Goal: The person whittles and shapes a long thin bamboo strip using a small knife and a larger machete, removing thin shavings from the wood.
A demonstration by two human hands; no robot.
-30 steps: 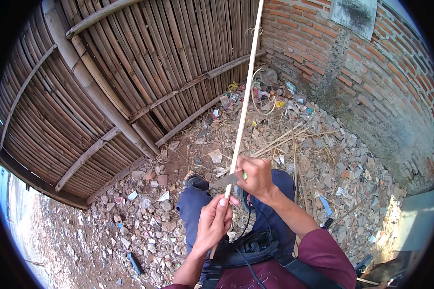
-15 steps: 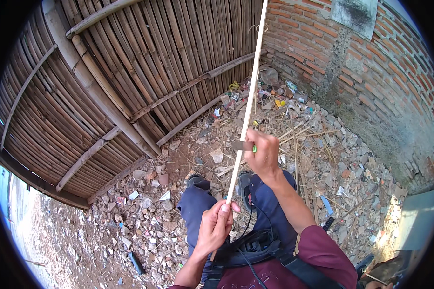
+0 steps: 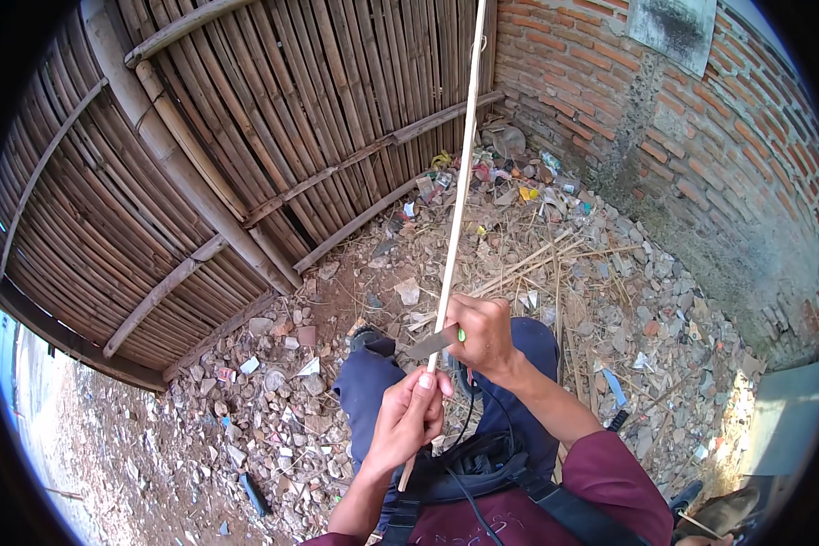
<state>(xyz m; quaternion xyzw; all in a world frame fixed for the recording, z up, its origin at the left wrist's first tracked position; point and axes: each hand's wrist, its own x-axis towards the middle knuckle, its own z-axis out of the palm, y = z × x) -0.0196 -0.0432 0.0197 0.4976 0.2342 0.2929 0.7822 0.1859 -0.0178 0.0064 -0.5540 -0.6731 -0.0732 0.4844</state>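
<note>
A long, pale strip of split bamboo (image 3: 460, 200) runs from my lap up past the top of the view. My left hand (image 3: 408, 409) is closed round its lower part, thumb on top, and the strip's end pokes out below the fist. Just above that, my right hand (image 3: 482, 335) grips a knife (image 3: 433, 343) by a handle with a bit of green showing. The broad, dark blade lies across the strip, pointing left, close to my left fingers. A thin curled shaving (image 3: 483, 43) clings to the strip near its upper end.
A bamboo-slat wall (image 3: 273, 118) rises on the left and a brick wall (image 3: 601, 100) on the right. Stones and litter (image 3: 282, 409) cover the ground. Loose bamboo slivers (image 3: 537, 264) lie ahead. At the lower right edge, another person's hand (image 3: 705, 539) partly shows near a thin stick.
My right hand has drawn the knife down along the strip toward my left hand. The strip's upper end has swung slightly left. My left hand keeps its grip.
</note>
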